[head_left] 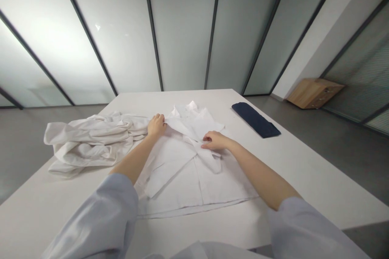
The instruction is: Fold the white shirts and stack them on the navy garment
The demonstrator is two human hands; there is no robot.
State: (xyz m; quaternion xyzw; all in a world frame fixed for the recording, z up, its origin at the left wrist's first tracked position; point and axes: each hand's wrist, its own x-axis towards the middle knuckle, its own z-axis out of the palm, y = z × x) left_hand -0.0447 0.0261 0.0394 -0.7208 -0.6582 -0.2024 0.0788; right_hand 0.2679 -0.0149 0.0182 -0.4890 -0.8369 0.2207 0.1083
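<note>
The left hand (156, 124) pinches the white cloth (182, 184), the right hand (216, 140) half curls, hold unclear, so gentle pulls should stop creases.

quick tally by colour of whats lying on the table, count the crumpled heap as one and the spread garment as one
White: 2 (spread garment, crumpled heap)
Dark blue: 1 (flat item at the right)
Total: 3
</note>
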